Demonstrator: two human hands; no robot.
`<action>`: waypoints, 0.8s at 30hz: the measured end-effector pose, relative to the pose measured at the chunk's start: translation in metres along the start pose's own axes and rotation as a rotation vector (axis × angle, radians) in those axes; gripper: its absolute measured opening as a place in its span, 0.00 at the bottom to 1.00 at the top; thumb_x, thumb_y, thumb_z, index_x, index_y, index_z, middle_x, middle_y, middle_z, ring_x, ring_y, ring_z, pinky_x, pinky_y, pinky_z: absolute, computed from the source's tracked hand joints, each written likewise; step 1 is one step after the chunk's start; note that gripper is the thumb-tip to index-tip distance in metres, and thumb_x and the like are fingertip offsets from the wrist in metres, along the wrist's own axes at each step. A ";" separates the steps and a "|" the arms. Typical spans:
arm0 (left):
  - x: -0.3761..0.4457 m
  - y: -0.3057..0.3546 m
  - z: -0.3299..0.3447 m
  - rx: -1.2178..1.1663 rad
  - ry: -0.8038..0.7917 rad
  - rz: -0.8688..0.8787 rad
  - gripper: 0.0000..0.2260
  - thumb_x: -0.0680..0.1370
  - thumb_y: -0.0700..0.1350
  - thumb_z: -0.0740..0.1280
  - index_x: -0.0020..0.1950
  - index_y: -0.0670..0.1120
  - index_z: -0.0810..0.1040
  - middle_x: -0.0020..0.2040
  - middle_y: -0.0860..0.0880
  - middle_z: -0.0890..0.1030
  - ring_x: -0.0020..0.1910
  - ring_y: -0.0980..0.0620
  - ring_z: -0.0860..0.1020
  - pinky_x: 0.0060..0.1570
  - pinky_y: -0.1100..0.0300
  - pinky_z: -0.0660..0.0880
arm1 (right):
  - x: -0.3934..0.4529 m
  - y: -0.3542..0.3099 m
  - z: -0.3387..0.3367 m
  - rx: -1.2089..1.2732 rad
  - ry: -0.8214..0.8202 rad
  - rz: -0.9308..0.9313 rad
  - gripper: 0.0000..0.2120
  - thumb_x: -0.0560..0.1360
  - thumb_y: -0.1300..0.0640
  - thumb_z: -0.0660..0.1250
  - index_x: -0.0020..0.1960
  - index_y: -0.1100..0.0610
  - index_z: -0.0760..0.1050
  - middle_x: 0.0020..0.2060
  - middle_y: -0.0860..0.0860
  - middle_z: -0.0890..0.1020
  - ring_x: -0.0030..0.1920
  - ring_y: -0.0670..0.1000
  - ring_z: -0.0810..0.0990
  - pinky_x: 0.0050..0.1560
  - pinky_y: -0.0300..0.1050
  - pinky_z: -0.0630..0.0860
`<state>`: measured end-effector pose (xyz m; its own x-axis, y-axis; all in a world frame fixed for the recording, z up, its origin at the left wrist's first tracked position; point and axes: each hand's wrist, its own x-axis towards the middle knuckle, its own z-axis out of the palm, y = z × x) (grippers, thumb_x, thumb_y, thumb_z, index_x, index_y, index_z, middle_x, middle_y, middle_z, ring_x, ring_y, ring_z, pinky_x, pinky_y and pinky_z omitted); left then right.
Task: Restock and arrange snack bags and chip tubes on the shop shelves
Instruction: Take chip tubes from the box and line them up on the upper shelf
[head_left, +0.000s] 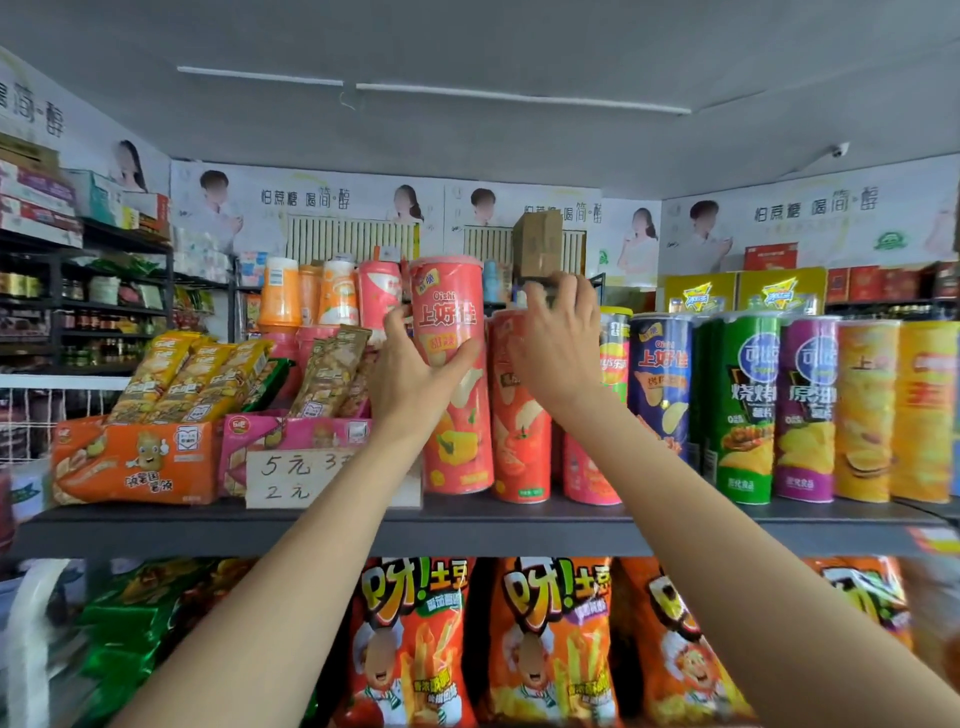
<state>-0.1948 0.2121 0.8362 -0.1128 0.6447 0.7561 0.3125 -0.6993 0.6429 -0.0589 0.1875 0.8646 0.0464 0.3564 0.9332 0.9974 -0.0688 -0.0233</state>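
Hands: both raised to the upper shelf (467, 530), close together but not touching.
Left hand (410, 374): thumb and fingers wrapped around the middle of the pink chip tube (454, 322), which stands tilted slightly at the left end of the tube row.
Right hand (558, 343): fingers curled over the top of the red chip tube (519, 441) just right of the pink one; what the fingertips grip cannot be told exactly.
Tube row: blue tube (660, 374), green tube (740, 410), purple tube (808, 410) and yellow tubes (865, 410) stand upright, side by side, to the right.
Left of the row: orange display box (135, 462) and pink display box (291, 436) with snack packets, behind a handwritten price card (301, 478).
Lower shelf: orange snack bags (415, 639) hang or stand in a row.
Progress (judgement): shelves look largely stocked; the two tubes in hand are not yet squared up with the row.
Hidden: the red tube's lid is covered by the right hand; bottom-right corner is blurred; tubes behind the front row are barely visible.
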 end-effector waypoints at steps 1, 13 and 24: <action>-0.001 -0.002 0.006 0.022 -0.005 0.022 0.34 0.71 0.56 0.71 0.71 0.48 0.59 0.55 0.54 0.73 0.50 0.53 0.73 0.49 0.59 0.68 | -0.005 0.007 -0.001 0.021 -0.023 0.013 0.22 0.75 0.58 0.62 0.68 0.61 0.65 0.66 0.63 0.65 0.69 0.64 0.60 0.68 0.56 0.60; -0.001 -0.022 0.028 0.537 -0.105 0.053 0.36 0.73 0.63 0.63 0.71 0.41 0.56 0.65 0.44 0.74 0.65 0.44 0.72 0.72 0.43 0.49 | -0.079 0.016 0.028 0.373 -0.282 0.196 0.35 0.75 0.50 0.65 0.74 0.62 0.52 0.62 0.60 0.66 0.59 0.62 0.72 0.52 0.50 0.72; -0.025 -0.027 0.010 0.737 -0.242 0.045 0.42 0.70 0.65 0.66 0.74 0.44 0.53 0.66 0.44 0.72 0.68 0.40 0.66 0.71 0.40 0.44 | -0.111 0.007 0.050 0.289 -0.387 0.392 0.41 0.73 0.46 0.68 0.74 0.58 0.47 0.58 0.58 0.75 0.58 0.58 0.76 0.50 0.50 0.75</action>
<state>-0.1915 0.2180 0.7984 0.0971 0.7293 0.6773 0.8680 -0.3951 0.3009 -0.0547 0.1940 0.7429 0.3753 0.6713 0.6392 0.8744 -0.0276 -0.4844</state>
